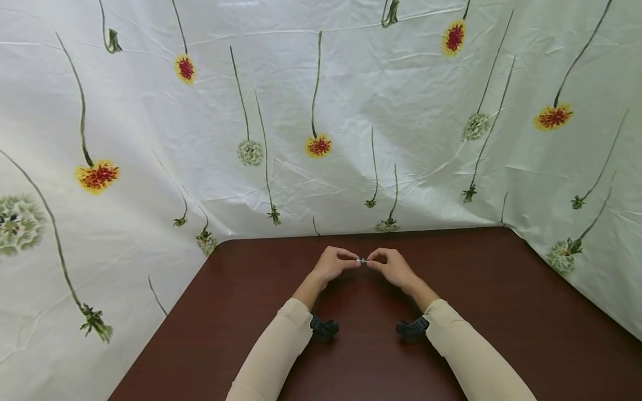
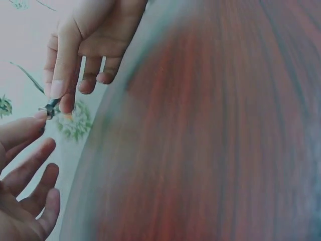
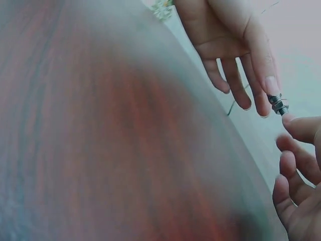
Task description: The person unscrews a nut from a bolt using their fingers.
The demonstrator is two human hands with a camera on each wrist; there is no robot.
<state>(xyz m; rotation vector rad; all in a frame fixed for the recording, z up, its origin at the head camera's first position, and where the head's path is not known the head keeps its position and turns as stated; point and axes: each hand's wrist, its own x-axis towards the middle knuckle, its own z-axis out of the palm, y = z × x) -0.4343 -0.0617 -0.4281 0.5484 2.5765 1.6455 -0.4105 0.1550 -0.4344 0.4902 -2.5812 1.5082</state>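
Note:
A small metal bolt with a nut around its middle is held between both hands, over the far part of the table. My left hand pinches one end between thumb and index finger. From the other side, my right hand pinches the opposite end the same way. Threads show between the fingertips in the right wrist view. In the left wrist view the bolt is small and partly covered by fingers. The remaining fingers of both hands are spread loosely below it.
The dark reddish-brown table stretches under both arms. Behind it and along its sides hangs a pale curtain printed with flowers. Black wrist devices sit on the inner sides of both forearms, beside cream sleeves.

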